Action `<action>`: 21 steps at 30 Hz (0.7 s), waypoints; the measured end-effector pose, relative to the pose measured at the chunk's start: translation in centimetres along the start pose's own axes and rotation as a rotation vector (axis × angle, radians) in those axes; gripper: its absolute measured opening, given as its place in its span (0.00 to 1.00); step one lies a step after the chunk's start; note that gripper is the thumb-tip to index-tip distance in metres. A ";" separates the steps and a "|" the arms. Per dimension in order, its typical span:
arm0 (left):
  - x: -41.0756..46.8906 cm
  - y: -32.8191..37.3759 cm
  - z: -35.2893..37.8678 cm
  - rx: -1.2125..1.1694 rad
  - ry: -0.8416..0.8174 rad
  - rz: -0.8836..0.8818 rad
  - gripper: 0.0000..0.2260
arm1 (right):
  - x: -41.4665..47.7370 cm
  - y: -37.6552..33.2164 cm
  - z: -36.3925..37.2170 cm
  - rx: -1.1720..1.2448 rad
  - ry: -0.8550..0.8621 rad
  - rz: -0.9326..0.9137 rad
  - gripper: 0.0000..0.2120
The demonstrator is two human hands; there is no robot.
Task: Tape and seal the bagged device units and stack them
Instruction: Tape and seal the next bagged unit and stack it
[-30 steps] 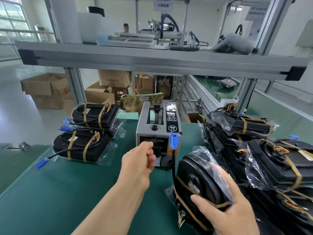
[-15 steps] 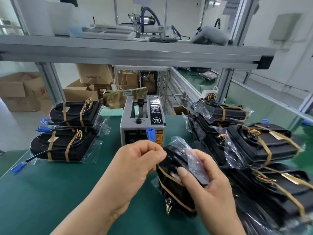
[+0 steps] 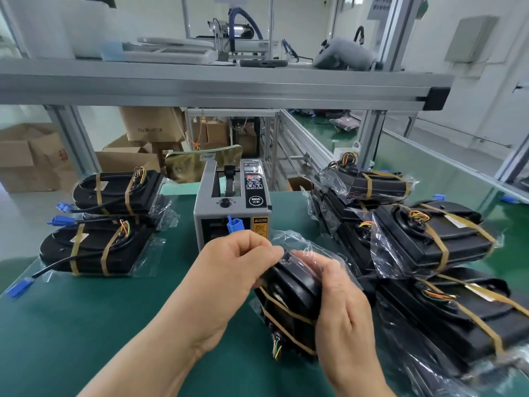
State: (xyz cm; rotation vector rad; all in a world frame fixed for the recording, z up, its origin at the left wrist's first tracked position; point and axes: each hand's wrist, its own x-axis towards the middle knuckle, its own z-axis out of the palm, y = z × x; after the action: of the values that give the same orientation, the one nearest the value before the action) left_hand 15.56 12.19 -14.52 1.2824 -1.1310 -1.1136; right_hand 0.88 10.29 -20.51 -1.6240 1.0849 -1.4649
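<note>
**Both hands now meet on the unit's bag mouth**

One second ago the left hand [image 3: 237, 270] was reaching into the outlet of the tape dispenser [image 3: 232, 196] while the right held the unit alone. Now it has come back, and its fingertips pinch the folded film at the top of the bagged device unit [image 3: 292, 293]. Whether a tape strip sits under them is too fine to tell. The right hand [image 3: 343, 310] grips the unit from the near side, thumb pressing the film flat. The unit stands on edge near the middle of the green bench [image 3: 86, 325], just in front of the dispenser, and its blue connector [image 3: 234, 224] pokes up beside the left knuckles.

Judging by this, the sealing step is in hand and stacking is not yet done. Two banded units [image 3: 94, 247] lie toward the bench's left edge, and a pile of bagged units [image 3: 429, 242] crowds its right side.
</note>
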 end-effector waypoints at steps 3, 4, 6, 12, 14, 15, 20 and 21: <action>0.1 -0.1 0.1 0.010 -0.002 0.024 0.12 | 0.0 0.0 -0.1 0.017 -0.015 -0.015 0.23; 0.1 0.0 0.1 0.009 -0.002 0.027 0.13 | 0.0 0.0 -0.2 0.026 -0.035 -0.010 0.22; 0.1 0.1 0.2 0.006 -0.001 0.035 0.12 | 0.1 -0.2 -0.4 0.056 -0.101 0.006 0.18; -0.1 0.0 0.4 0.057 0.041 0.064 0.08 | 0.0 0.0 -0.9 0.019 -0.220 -0.014 0.27; -0.2 -0.1 0.5 0.082 0.070 0.073 0.08 | -0.1 0.2 -1.0 0.010 -0.214 -0.021 0.27; -0.2 -0.1 0.6 0.100 0.085 0.078 0.08 | -0.1 0.3 -1.0 -0.003 -0.211 -0.025 0.27; -0.4 -0.3 0.7 0.150 0.131 0.094 0.08 | -0.1 0.5 -0.9 -0.033 -0.208 -0.020 0.27; -0.4 -0.4 0.7 0.153 0.132 0.098 0.08 | -0.2 0.5 -1.0 -0.038 -0.207 -0.017 0.27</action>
State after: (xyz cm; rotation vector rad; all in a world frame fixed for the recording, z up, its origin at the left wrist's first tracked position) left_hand 14.82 12.48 -14.92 1.3826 -1.1838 -0.8706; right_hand -0.14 10.26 -20.89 -1.7720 0.9887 -1.2608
